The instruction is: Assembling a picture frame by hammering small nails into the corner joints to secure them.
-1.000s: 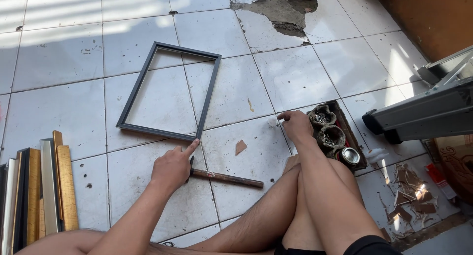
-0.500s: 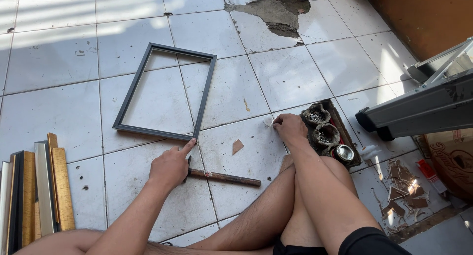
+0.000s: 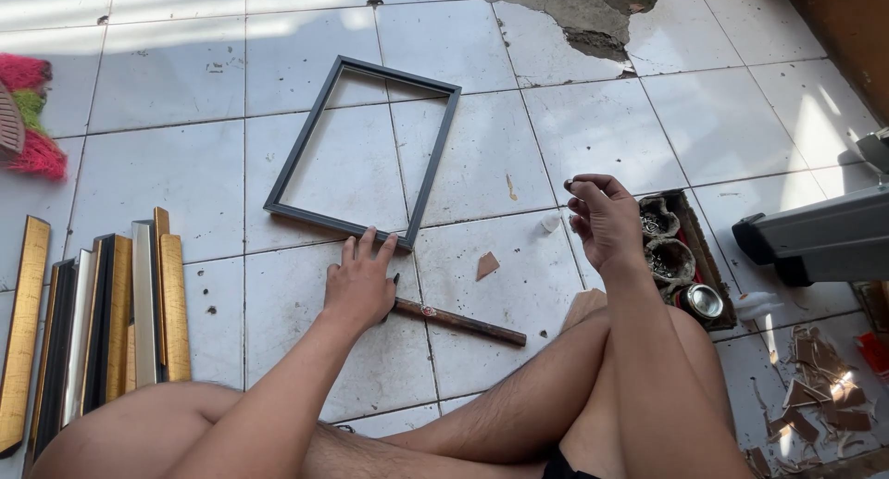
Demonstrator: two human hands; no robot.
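White glazed floor tiles [image 3: 185,81] with dark grout lines fill nearly the whole view, sunlit along the top and scuffed with small specks; the person sits on them with bare legs folded at the bottom edge.

Nearest on the right, a scatter of brown broken chips [image 3: 815,400] lies on the tile. At the lower left a row of long moulding strips in gold, black and silver [image 3: 102,326] lies side by side, running away from the viewer.

The left hand [image 3: 359,283] rests palm down on the floor, fingers spread moderately and pointing forward, holding nothing; the fingertips reach the near corner of the thin dark grey rectangular picture frame [image 3: 361,150], which lies flat and open (tile showing through its middle). The heel of that hand covers one end of a slim brown wooden-handled tool [image 3: 458,321] lying on the tile, slanting toward the right knee.

The right hand [image 3: 604,222] is raised off the floor, wrist bent, thumb and forefinger pinched together; whether anything sits between them is too small to tell. Just beside it stands a narrow dark tray of small round tins and cups [image 3: 681,261], and a small brown shard [image 3: 487,264] lies between the two hands.

Further right, a grey metal machine part [image 3: 820,238] juts in. At the far top a patch of broken tile showing bare grey cement [image 3: 579,12] scars the floor, and a pink and green brush [image 3: 28,113] lies at the left edge.
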